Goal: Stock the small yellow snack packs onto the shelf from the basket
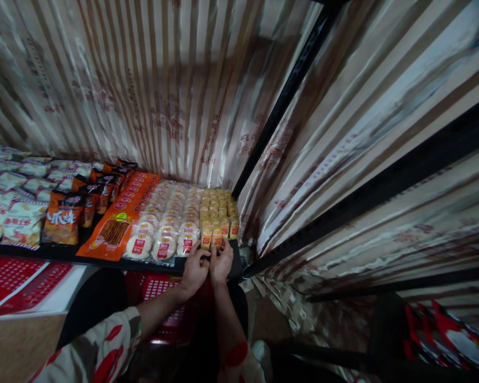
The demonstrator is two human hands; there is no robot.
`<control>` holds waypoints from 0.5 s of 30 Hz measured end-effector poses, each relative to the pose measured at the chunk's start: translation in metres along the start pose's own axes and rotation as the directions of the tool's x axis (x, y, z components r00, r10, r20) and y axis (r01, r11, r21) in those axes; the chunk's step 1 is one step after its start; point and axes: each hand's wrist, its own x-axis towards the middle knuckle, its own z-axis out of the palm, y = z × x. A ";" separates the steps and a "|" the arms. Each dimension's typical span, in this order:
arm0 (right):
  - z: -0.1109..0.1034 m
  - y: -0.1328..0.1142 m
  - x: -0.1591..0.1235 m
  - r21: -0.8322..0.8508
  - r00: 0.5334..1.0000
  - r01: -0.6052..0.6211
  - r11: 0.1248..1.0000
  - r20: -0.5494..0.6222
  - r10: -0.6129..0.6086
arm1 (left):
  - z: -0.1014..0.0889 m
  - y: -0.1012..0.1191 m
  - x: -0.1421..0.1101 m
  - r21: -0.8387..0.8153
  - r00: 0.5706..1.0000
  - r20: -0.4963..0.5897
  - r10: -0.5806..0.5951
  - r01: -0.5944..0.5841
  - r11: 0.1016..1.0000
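Rows of small yellow snack packs (214,210) stand at the right end of a black shelf (35,254). My left hand (195,270) has its fingers closed at the base of the front left yellow pack (206,235). Close beside it, my right hand (221,261) is closed on the neighbouring front yellow pack (216,236). Both hands reach in from the front edge, thumbs near each other. Just left of them, clear-wrapped round white cakes (164,246) with red labels lie in several rows.
Left along the shelf are a flat orange bag of brown sticks (110,233), orange-and-black bags (62,218) and white snack bags (23,221). A red basket (163,287) sits below. Black metal posts (281,101) and striped curtains (175,80) border the shelf. Red packages (453,338) stand lower right.
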 end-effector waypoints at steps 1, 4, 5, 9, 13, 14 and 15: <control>0.000 0.000 0.000 -0.001 1.000 0.001 1.000 -0.006 -0.001 | 0.000 0.000 0.000 -0.004 1.000 0.000 0.003 -0.003 1.000; -0.001 0.001 -0.001 -0.006 1.000 0.005 1.000 -0.017 -0.005 | 0.000 -0.002 0.000 -0.009 1.000 0.006 0.005 -0.005 1.000; -0.001 0.001 -0.001 -0.007 1.000 0.010 1.000 -0.014 -0.010 | 0.001 -0.003 0.001 -0.010 1.000 0.009 0.005 -0.005 1.000; -0.001 0.001 -0.002 -0.020 0.999 0.042 0.999 0.001 -0.042 | 0.002 -0.005 0.001 -0.032 1.000 0.008 -0.004 0.004 0.999; -0.002 0.000 -0.004 -0.035 0.998 0.060 0.998 -0.012 -0.061 | 0.000 -0.004 0.002 -0.053 1.000 0.014 -0.027 0.027 0.998; -0.002 -0.001 -0.004 -0.035 0.998 0.064 0.997 -0.020 -0.065 | -0.001 -0.003 0.002 -0.057 0.999 0.016 -0.032 0.033 0.998; -0.002 -0.001 -0.004 -0.036 0.997 0.069 0.997 -0.027 -0.070 | -0.002 -0.003 0.001 -0.059 0.999 0.017 -0.036 0.037 0.998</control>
